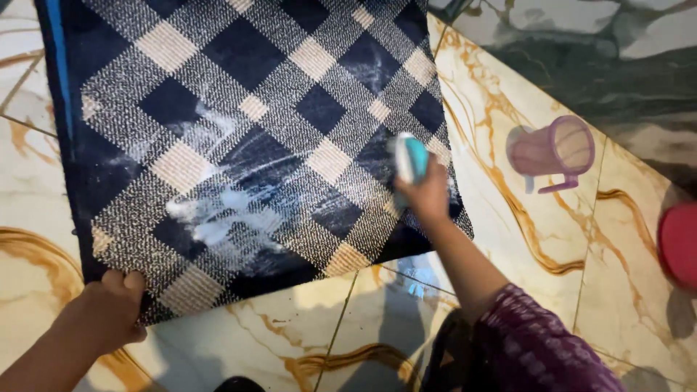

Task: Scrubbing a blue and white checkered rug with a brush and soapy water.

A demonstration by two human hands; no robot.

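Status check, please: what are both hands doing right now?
Left hand grips checked cloth corner. Right hand holds teal brush on soapy cloth. Purple mug lies aside.

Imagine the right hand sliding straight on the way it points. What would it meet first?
The right hand with its brush points up the picture, so more of the checked cloth with soap foam probably comes first.

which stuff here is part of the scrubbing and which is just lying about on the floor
In use:
- dark blue and cream checked woven mat, smeared with white soap foam
- teal and white scrubbing brush, gripped by the right hand
- left hand, holding the mat's near corner

Lying about:
- purple translucent plastic mug on its side
- red round object, cut off at the edge
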